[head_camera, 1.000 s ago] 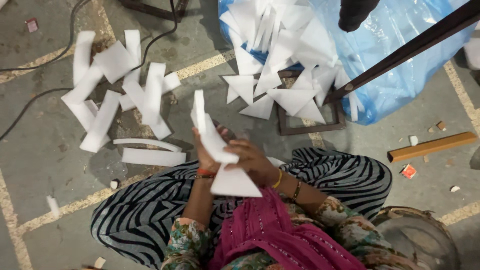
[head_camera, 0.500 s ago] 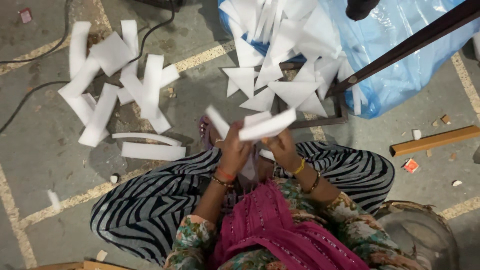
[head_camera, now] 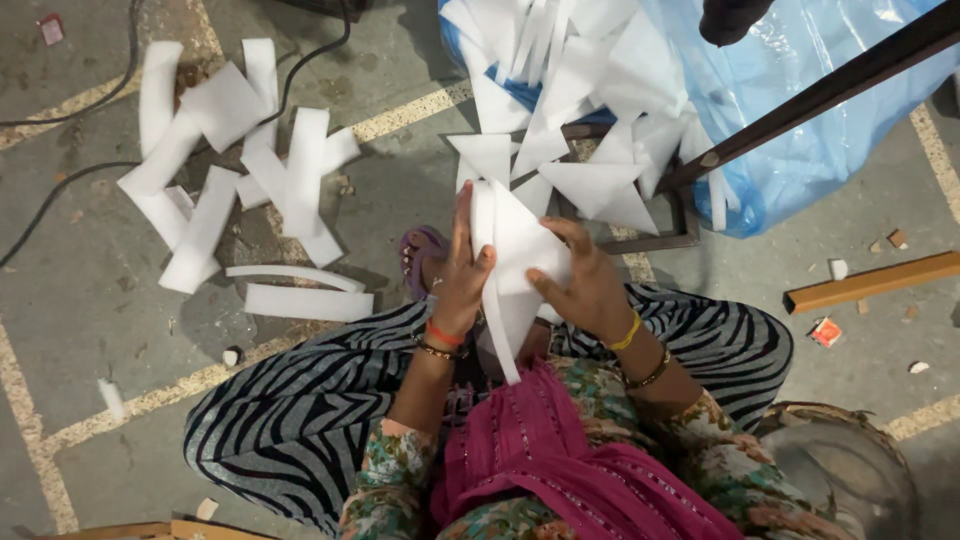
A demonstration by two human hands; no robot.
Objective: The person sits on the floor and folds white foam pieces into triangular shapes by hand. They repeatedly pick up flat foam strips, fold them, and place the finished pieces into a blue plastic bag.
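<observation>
1. Far left on the concrete floor [head_camera: 80, 300]: scattered white foam strips [head_camera: 205, 225], roughly a dozen, overlapping, so no exact count; two more lying apart just below the heap, one curved [head_camera: 295, 273], one flat [head_camera: 308, 302]. One black cable [head_camera: 60, 190] snaking past.
2. Left hand [head_camera: 462, 280], at centre above the lap: fingers spread upward along the left edge of a white foam piece [head_camera: 520, 250], grip closed on it, thumb pressed on its face. Red band and bangle on that wrist.
3. Held just above striped trouser legs [head_camera: 300, 400], in front of the chest; one triangular sheet with a narrow tail [head_camera: 500, 340] hanging down toward the pink scarf [head_camera: 560, 460].
4. Handling, by the look of it: very light, soft and bendable, likely to crease or tear if pinched hard; not slippery. Best taken at the edges with flat fingers, as here, rather than by the thin tail.
5. Right hand [head_camera: 585, 290]: grip clamped on the right edge of the same piece, fingers curled over it. Yellow band and one dark bangle at the wrist.
6. Behind the hands: pile of white triangular offcuts [head_camera: 590, 185], well over ten, spilling off a blue plastic sheet [head_camera: 830, 110]. One dark metal bar [head_camera: 830, 85] slanting across.
7. Far right on the floor: one wooden batten [head_camera: 870, 282], a few small scraps.
</observation>
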